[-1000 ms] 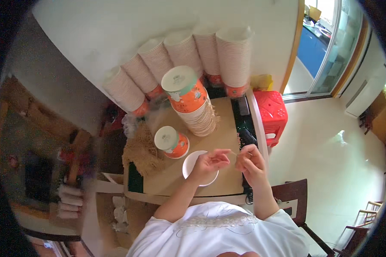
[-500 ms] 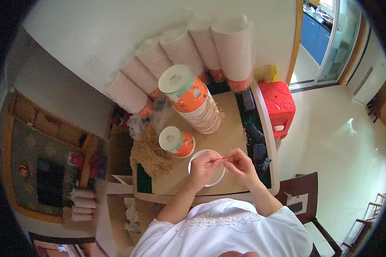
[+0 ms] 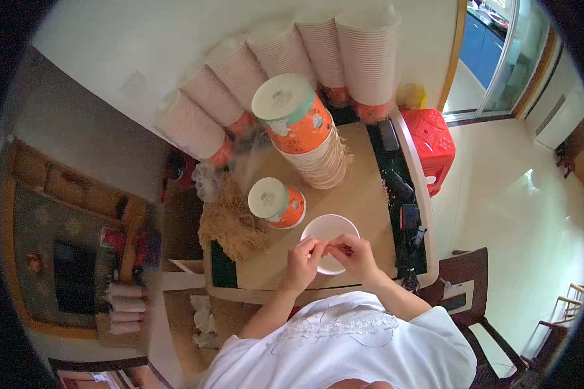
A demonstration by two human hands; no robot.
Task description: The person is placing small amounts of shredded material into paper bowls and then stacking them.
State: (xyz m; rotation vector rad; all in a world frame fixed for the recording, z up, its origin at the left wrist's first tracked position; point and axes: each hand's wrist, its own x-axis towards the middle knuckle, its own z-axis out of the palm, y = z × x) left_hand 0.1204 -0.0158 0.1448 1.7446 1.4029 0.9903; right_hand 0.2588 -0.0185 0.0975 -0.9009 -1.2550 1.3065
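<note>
An open white paper bowl [image 3: 331, 228] stands on the tan table [image 3: 363, 194] in front of me. My left hand [image 3: 302, 260] and my right hand [image 3: 355, 256] meet over the bowl's near rim. Their fingertips pinch a small item [image 3: 328, 248] between them, too small to tell what it is. Just left of the bowl stands an orange paper cup [image 3: 277, 202] with a white lid.
A tall stack of orange cups [image 3: 302, 129] with a lid rises behind the bowl. Several long stacks of cups [image 3: 272, 61] lean along the wall. Brown straw-like filling [image 3: 230, 223] lies at the left, a black strip with small things [image 3: 402, 194] along the table's right edge. A red stool [image 3: 431, 142] and a dark chair [image 3: 467, 285] stand at the right.
My right hand came in from the table's right edge to meet my left hand over the bowl. Both hands now pinch the small item closer together.
</note>
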